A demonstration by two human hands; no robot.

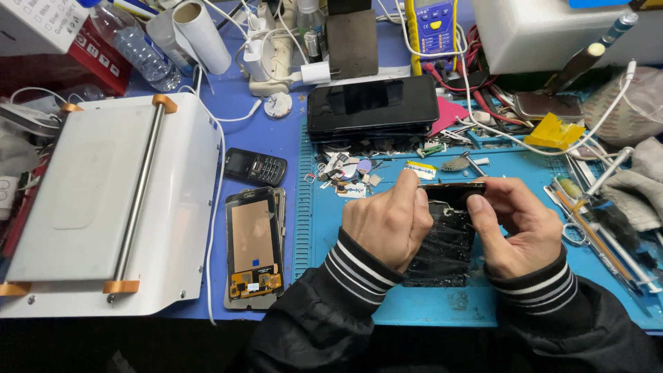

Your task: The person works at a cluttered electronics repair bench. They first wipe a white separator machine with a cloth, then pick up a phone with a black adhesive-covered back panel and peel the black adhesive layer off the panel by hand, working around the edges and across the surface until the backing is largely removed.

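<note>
Both hands are closed around a phone (pixel 445 242) with a badly cracked dark face, held just above the blue mat (pixel 387 283). The left hand (pixel 387 221) grips the phone's left edge, fingers curled over it and the thumb pressed against the top corner. The right hand (pixel 514 224) clasps the right edge, thumb lying across the upper part of the cracked face, fingers wrapped behind where I cannot see them. The phone tilts so its top edge points away from the person; its lower end sits between the two striped cuffs.

Just beyond the hands lies a scatter of small parts (pixel 349 176) and bits of tape on the mat. Further beyond them rests a large black phone (pixel 373 103), face up and dark. Left of the left hand, off the mat, an opened phone frame (pixel 254 245) shows a copper-coloured inside and a small circuit strip at its near end. A small keypad phone (pixel 255 166) lies a little beyond that. Further left stands a white machine (pixel 110 207) with a metal bar across its flat top. Right of the right hand, tweezers and thin tools (pixel 601 235) lie along the mat's edge, beside grey cloths (pixel 639 186). A yellow meter (pixel 429 27) stands well beyond the hands.
</note>
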